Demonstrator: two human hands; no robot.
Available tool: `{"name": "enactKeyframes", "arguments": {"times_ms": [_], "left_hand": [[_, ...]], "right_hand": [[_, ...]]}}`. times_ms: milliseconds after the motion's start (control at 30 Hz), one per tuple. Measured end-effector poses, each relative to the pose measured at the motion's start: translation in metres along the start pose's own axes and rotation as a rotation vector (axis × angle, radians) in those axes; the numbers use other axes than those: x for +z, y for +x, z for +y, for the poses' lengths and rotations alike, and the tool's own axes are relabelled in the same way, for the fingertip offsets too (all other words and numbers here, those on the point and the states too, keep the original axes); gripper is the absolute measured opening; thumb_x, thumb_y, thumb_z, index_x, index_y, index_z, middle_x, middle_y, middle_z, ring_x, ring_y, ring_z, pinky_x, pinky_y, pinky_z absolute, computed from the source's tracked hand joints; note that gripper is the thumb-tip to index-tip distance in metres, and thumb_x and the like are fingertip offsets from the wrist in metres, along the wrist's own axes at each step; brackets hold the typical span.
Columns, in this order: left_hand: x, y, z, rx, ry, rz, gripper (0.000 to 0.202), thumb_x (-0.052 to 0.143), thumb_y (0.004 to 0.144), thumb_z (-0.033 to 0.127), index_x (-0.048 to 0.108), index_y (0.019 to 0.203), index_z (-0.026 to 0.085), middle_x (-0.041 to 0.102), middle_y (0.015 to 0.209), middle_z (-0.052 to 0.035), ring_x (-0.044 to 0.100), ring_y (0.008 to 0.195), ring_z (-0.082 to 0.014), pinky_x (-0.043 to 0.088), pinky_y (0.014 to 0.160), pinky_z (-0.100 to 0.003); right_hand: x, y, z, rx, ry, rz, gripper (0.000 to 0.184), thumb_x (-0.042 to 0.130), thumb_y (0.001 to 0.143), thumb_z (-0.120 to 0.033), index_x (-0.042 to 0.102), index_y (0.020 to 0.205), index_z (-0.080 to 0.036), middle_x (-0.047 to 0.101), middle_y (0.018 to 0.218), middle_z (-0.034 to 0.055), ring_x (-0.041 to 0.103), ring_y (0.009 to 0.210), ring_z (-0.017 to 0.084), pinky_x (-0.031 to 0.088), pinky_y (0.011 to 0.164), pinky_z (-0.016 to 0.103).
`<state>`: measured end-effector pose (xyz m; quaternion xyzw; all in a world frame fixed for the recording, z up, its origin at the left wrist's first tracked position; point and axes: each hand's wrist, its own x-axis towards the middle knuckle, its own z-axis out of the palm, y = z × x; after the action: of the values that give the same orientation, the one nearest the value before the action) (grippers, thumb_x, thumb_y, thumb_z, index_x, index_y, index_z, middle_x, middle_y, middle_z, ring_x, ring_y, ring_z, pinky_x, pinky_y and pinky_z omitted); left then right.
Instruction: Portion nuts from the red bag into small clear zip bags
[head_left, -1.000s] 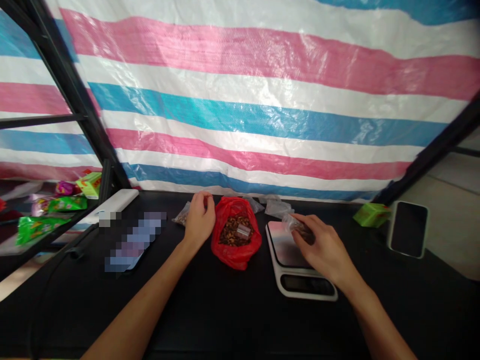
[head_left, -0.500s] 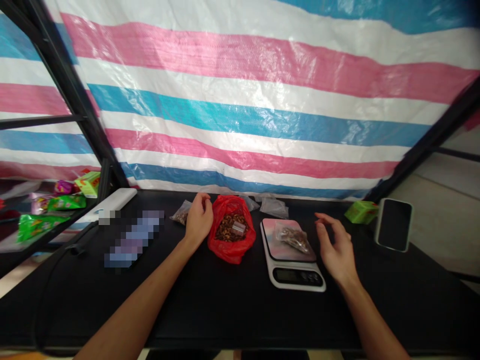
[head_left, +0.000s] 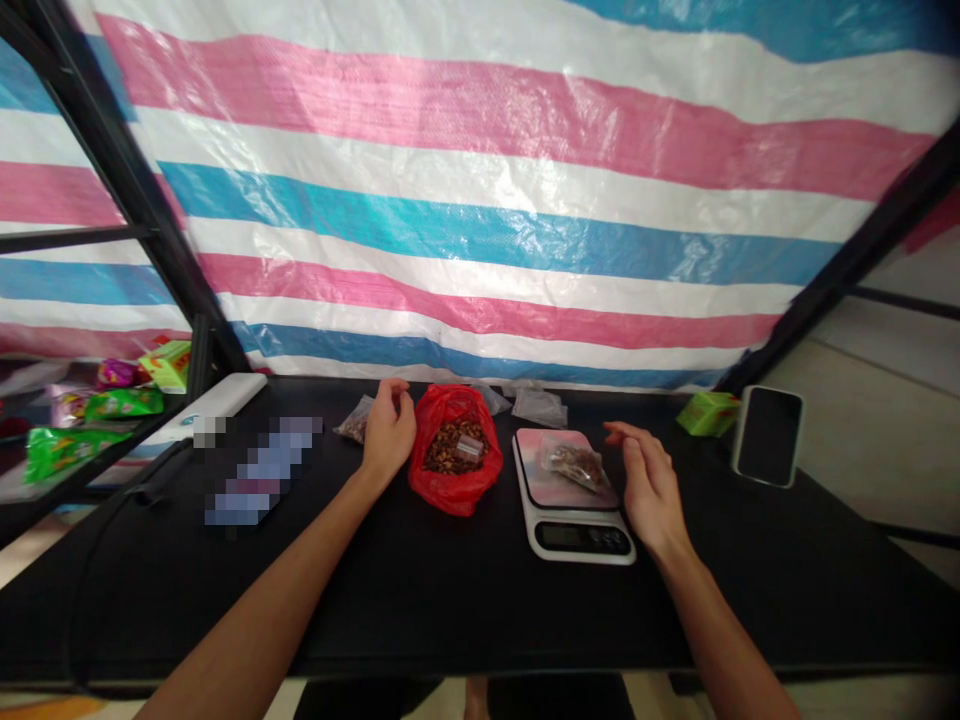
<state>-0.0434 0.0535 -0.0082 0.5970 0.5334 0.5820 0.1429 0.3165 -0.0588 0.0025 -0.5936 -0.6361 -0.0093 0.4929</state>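
Note:
My left hand [head_left: 388, 432] rests curled on the black table, between a small transparent bag of brown nuts [head_left: 354, 423] and an open red plastic bag [head_left: 454, 485]. The red bag holds a heap of brown nuts [head_left: 442, 450] with a small transparent packet [head_left: 469, 448] on top. A white digital kitchen scale [head_left: 574, 538] with a pink marbled platform carries a small transparent bag of nuts [head_left: 576, 467]. My right hand [head_left: 649, 490] hovers open beside the scale, its fingertips just right of that bag, touching nothing.
Flat transparent bags [head_left: 537, 408] lie behind the scale. To the right stand a green box [head_left: 709, 413] and a phone [head_left: 769, 436]. A white box [head_left: 225, 395] and a pixelated object [head_left: 262, 473] lie left. Colourful packets [head_left: 75, 450] sit on a shelf; a striped tarp [head_left: 480, 230] hangs behind.
My right hand has let go of the small bag, which now lies flat on the scale, and has moved right of it. My left hand stays by the red bag. The view has shifted slightly.

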Motion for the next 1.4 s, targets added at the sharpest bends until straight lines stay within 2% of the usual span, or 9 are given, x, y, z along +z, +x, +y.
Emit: {"name": "enactKeyframes", "arguments": {"times_ms": [133, 367, 500, 700, 867, 967, 1100, 1233, 1400], "left_hand": [[0.000, -0.002, 0.001, 0.010, -0.010, -0.010, 0.013, 0.047, 0.095, 0.021, 0.057, 0.104, 0.022, 0.069, 0.096, -0.0056, 0.067, 0.092, -0.0212, 0.053, 0.087, -0.035], [0.002, -0.004, 0.002, 0.029, -0.037, -0.034, 0.014, 0.047, 0.096, 0.022, 0.058, 0.104, 0.022, 0.069, 0.097, -0.0054, 0.067, 0.089, -0.0209, 0.053, 0.084, -0.034], [0.001, -0.005, 0.004, 0.033, -0.030, -0.032, 0.013, 0.047, 0.097, 0.023, 0.058, 0.102, 0.022, 0.068, 0.093, -0.0040, 0.066, 0.083, -0.0199, 0.052, 0.081, -0.032], [-0.004, -0.006, 0.007, 0.009, -0.024, -0.001, 0.016, 0.042, 0.099, 0.025, 0.057, 0.105, 0.023, 0.061, 0.082, -0.0004, 0.059, 0.071, -0.0170, 0.047, 0.070, -0.029], [-0.003, -0.005, 0.005, -0.017, -0.059, 0.043, 0.017, 0.040, 0.101, 0.025, 0.057, 0.103, 0.023, 0.059, 0.078, 0.0006, 0.056, 0.066, -0.0160, 0.044, 0.065, -0.027], [-0.002, -0.004, 0.003, -0.020, -0.056, 0.060, 0.017, 0.040, 0.101, 0.026, 0.057, 0.102, 0.023, 0.063, 0.084, -0.0012, 0.060, 0.074, -0.0172, 0.048, 0.072, -0.028], [-0.002, -0.004, 0.001, 0.008, -0.046, 0.069, 0.018, 0.039, 0.100, 0.023, 0.057, 0.100, 0.023, 0.064, 0.090, -0.0033, 0.063, 0.084, -0.0187, 0.050, 0.080, -0.031], [-0.002, -0.004, -0.001, 0.067, -0.025, 0.087, 0.016, 0.043, 0.096, 0.016, 0.057, 0.099, 0.022, 0.064, 0.098, -0.0049, 0.063, 0.093, -0.0199, 0.051, 0.085, -0.033], [0.000, -0.004, -0.005, 0.089, -0.018, 0.078, 0.016, 0.043, 0.096, 0.014, 0.057, 0.099, 0.022, 0.062, 0.097, -0.0048, 0.062, 0.095, -0.0203, 0.051, 0.087, -0.034]], "right_hand": [[-0.001, -0.001, -0.001, 0.011, -0.004, -0.064, 0.037, 0.037, 0.107, -0.047, 0.064, 0.124, -0.028, 0.069, 0.108, 0.0054, 0.061, 0.107, 0.027, 0.040, 0.096, 0.045], [0.004, -0.005, -0.006, -0.121, -0.057, -0.291, 0.035, 0.049, 0.103, -0.044, 0.059, 0.134, -0.031, 0.066, 0.133, 0.0059, 0.057, 0.124, 0.029, 0.040, 0.104, 0.048], [0.006, -0.004, -0.005, -0.165, -0.105, -0.349, 0.040, 0.057, 0.099, -0.045, 0.058, 0.136, -0.031, 0.066, 0.134, 0.0077, 0.059, 0.122, 0.031, 0.042, 0.104, 0.050], [0.009, 0.003, -0.010, -0.208, -0.153, -0.423, 0.058, 0.075, 0.087, -0.043, 0.057, 0.141, -0.030, 0.065, 0.133, 0.0095, 0.058, 0.123, 0.034, 0.044, 0.104, 0.053], [0.017, 0.011, -0.032, -0.178, -0.022, -0.497, 0.041, 0.065, 0.096, -0.039, 0.062, 0.136, -0.033, 0.067, 0.127, 0.0063, 0.064, 0.117, 0.028, 0.050, 0.103, 0.047], [0.033, 0.026, -0.054, -0.229, 0.078, -0.540, 0.040, 0.062, 0.098, -0.038, 0.061, 0.138, -0.034, 0.067, 0.129, 0.0062, 0.065, 0.118, 0.027, 0.051, 0.105, 0.045], [0.070, 0.055, -0.074, -0.324, 0.100, -0.607, 0.048, 0.066, 0.094, -0.029, 0.059, 0.142, -0.033, 0.067, 0.132, 0.0074, 0.065, 0.120, 0.029, 0.050, 0.105, 0.049], [0.103, 0.074, -0.081, -0.372, 0.073, -0.678, 0.057, 0.069, 0.089, -0.019, 0.059, 0.144, -0.028, 0.070, 0.133, 0.0095, 0.066, 0.118, 0.031, 0.050, 0.104, 0.051], [0.122, 0.073, -0.080, -0.420, 0.011, -0.694, 0.068, 0.063, 0.085, -0.011, 0.051, 0.150, -0.028, 0.068, 0.136, 0.0096, 0.063, 0.120, 0.031, 0.047, 0.104, 0.052]]}}
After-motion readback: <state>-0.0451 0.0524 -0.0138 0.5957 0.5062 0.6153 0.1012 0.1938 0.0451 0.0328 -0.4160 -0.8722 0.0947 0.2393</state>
